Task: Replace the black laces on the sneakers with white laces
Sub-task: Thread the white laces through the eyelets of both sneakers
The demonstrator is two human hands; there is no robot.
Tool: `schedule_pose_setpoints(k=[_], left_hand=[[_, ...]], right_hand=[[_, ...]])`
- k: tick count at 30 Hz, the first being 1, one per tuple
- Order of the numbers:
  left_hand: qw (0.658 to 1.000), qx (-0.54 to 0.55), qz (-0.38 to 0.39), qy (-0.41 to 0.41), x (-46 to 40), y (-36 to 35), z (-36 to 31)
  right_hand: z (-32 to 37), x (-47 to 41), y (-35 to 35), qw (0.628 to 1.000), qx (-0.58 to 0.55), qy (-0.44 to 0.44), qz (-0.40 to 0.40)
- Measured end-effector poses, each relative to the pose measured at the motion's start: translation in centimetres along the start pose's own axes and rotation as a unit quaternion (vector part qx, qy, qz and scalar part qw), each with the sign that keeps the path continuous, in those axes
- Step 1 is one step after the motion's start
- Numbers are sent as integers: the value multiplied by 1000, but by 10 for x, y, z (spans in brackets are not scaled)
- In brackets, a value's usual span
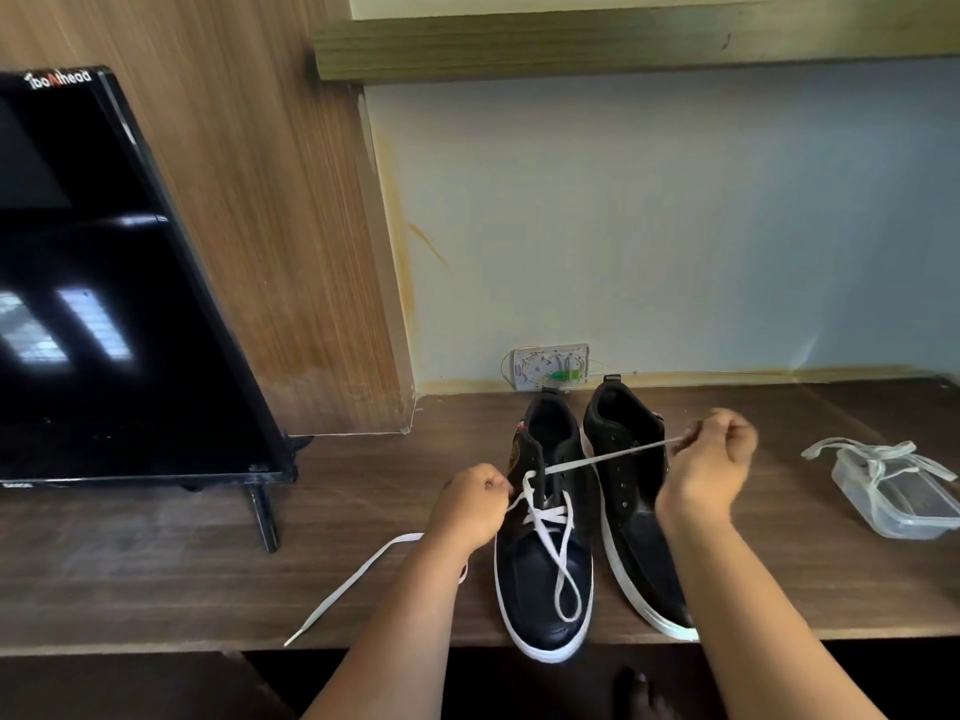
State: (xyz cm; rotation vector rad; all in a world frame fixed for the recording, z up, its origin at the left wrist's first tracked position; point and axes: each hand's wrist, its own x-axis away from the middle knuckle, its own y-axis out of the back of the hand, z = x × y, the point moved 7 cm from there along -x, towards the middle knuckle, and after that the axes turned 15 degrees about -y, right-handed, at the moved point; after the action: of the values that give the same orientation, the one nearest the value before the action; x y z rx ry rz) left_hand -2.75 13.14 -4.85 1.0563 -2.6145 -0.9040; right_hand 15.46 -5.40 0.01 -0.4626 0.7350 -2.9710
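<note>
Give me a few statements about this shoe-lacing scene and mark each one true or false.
1. The right hand pulls a flat white lace taut across the shoes. True.
2. The right-side dark sneaker with the white sole is fully laced. False: its eyelets look empty.
3. A spare white lace lies draped over the clear plastic container. True.
4. The black flat screen stands to the right of the shoes. False: it stands to their left.

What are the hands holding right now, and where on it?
Both hold the white lace on the left sneaker: the right hand pinches one stretch pulled taut, the left hand grips the other beside the eyelets.
</note>
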Motion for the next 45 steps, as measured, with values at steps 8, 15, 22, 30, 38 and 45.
schedule_pose_setpoints(k=[8, 15, 22, 30, 38, 45], left_hand=[[997, -47, -15, -59, -1, -1, -15], [998, 26, -35, -34, 1, 2, -12], [998, 18, -23, -49, 2, 5, -6], [997, 63, 20, -40, 2, 3, 5], [997, 58, 22, -38, 2, 3, 3], [997, 0, 10, -80, -1, 0, -2]], right_hand=[[-21, 32, -36, 836, 464, 226, 185], [-63, 48, -49, 693, 615, 294, 236], [-61, 55, -51, 719, 569, 336, 217], [-19, 20, -25, 903, 387, 167, 80], [2, -15, 0, 973, -134, -157, 99], [-28, 26, -40, 769, 558, 208, 231]])
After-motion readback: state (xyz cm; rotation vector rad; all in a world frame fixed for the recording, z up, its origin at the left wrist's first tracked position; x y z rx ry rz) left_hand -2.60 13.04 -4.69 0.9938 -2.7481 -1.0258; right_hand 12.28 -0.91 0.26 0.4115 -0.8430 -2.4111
